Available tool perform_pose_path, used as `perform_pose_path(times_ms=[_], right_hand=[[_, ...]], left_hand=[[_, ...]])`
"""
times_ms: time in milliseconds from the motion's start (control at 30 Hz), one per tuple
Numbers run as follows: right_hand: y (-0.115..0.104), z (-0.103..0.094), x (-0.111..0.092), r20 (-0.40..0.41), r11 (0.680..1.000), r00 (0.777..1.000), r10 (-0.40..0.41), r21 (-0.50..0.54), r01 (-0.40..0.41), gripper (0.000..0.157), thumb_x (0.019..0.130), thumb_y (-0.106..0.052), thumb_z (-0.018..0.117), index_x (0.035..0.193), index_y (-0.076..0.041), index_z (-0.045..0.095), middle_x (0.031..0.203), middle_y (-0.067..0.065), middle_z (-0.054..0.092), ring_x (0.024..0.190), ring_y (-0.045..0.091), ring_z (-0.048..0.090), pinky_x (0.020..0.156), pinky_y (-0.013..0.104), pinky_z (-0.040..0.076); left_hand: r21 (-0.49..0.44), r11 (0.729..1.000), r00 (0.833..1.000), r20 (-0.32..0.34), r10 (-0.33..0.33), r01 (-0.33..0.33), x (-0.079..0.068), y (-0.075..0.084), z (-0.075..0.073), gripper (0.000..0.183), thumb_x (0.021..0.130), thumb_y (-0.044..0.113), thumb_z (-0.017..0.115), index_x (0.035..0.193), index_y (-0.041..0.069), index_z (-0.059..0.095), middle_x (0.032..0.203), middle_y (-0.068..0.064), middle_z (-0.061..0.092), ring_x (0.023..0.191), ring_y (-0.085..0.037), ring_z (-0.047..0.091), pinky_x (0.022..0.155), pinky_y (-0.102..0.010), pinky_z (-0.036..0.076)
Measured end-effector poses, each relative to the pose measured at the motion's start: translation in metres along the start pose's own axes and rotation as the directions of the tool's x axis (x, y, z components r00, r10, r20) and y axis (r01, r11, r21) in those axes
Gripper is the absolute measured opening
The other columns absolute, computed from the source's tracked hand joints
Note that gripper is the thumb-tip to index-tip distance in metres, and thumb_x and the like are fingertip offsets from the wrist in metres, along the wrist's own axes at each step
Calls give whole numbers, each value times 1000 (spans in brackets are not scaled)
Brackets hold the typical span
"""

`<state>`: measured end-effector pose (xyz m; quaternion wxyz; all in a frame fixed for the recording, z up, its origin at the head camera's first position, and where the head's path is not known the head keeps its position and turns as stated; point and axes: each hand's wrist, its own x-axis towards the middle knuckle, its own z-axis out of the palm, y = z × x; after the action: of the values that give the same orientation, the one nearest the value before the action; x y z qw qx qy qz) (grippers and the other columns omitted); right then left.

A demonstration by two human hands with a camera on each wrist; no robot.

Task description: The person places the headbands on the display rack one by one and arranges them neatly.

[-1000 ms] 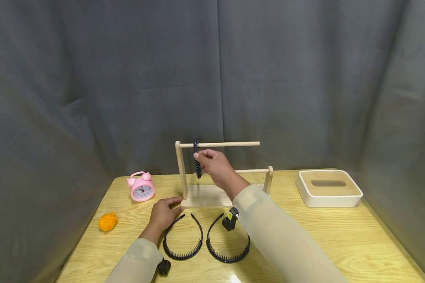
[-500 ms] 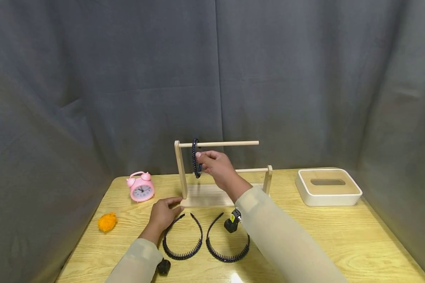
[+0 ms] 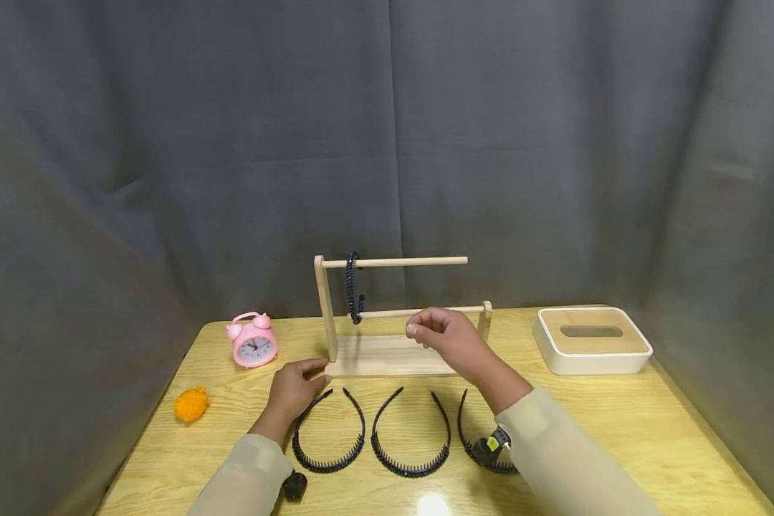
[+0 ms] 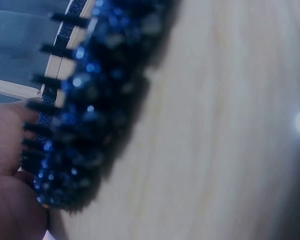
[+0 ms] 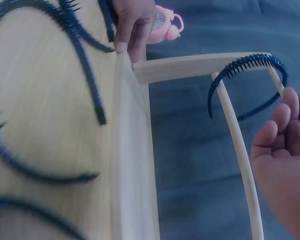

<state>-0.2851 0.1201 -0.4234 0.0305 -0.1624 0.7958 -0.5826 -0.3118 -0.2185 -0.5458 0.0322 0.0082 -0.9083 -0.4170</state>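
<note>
A dark blue toothed headband [image 3: 350, 287] hangs on the upper rod [image 3: 413, 262] of a wooden rack [image 3: 387, 356], near its left post. My left hand [image 3: 292, 390] holds the left end of the rack's base, thumb at the front corner. My right hand [image 3: 454, 344] is in the air before the lower rod, fingers loosely curled and holding nothing. On the table lie a left headband [image 3: 325, 466], a middle headband [image 3: 413, 470] and a right headband [image 3: 462, 423], the last partly covered by my right wrist. In the left wrist view, a headband [image 4: 105, 65] looms large beside the left hand.
A pink alarm clock [image 3: 254, 344] and an orange pom-pom [image 3: 191, 405] are on the left of the wooden table [image 3: 619, 437]. At the right stands a white tissue box [image 3: 593, 362] with a wood-look top. A grey curtain [image 3: 522, 143] closes off the back.
My right hand has let go of the hanging headband and moved right and down, uncovering more of the headbands on the table. My left hand stays at the rack's base.
</note>
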Motion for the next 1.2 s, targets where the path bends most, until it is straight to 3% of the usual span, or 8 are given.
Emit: perform_pose_path(times_ms=[133,267,400,567,767,867,1000,1200], right_hand=[[13,-10,-27,39,997,999,-18,-69,20,23,106,-27,75,117,-7,78,106,6,75,95,18,67,85,33,59],[37,-19,-58,116,978,993,-30,-202,53,14,103,-23,78,109,-11,79,97,-1,74,88,12,65,76,26,57],[61,-29,-89,192,934,981,-25,-345,92,11,99,-26,83,103,-16,78,92,-10,72,84,5,63,72,24,55],[78,-44,-120,247,890,969,26,-448,90,23,94,-35,87,108,-19,79,102,-13,75,95,3,67,81,26,60],[91,-56,-142,284,805,959,16,-572,156,27,88,-39,92,106,-22,82,102,-16,74,92,-1,62,78,25,59],[93,-61,-146,296,800,955,17,-577,164,26,86,-37,93,104,-22,83,100,-17,73,88,-1,59,74,23,56],[92,-65,-150,326,820,944,46,-552,150,26,85,-34,94,105,-21,84,100,-17,72,88,-2,60,74,21,58],[91,-66,-154,351,830,935,56,-537,152,14,87,-27,92,98,-24,84,95,-20,70,85,-3,59,72,20,58]], left_hand=[[-16,1000,1000,10,-11,12,-1,0,-3,34,99,21,82,133,19,81,137,-12,77,135,-40,67,113,-59,56],[-10,1000,1000,11,-2,3,0,-1,-3,34,99,22,82,133,19,81,137,-13,77,135,-41,67,112,-59,56],[-9,1000,1000,3,3,-3,0,0,-4,34,99,22,82,133,19,81,138,-13,76,135,-41,67,112,-59,56],[-10,1000,1000,12,-3,3,-1,0,-4,35,99,21,82,134,19,81,139,-13,76,136,-40,67,113,-59,56],[-11,1000,1000,8,2,-1,-3,2,-3,34,99,20,82,133,18,81,138,-13,77,136,-40,67,113,-58,56],[-12,1000,1000,7,-8,8,-3,3,-3,34,99,20,82,133,18,81,138,-13,76,137,-40,66,114,-58,56],[0,1000,1000,7,-5,5,-4,3,-4,33,100,20,81,133,18,81,139,-14,76,138,-41,65,115,-59,54],[8,1000,1000,14,5,-6,-4,3,-5,32,101,20,80,133,17,81,140,-15,75,139,-43,63,115,-61,54]])
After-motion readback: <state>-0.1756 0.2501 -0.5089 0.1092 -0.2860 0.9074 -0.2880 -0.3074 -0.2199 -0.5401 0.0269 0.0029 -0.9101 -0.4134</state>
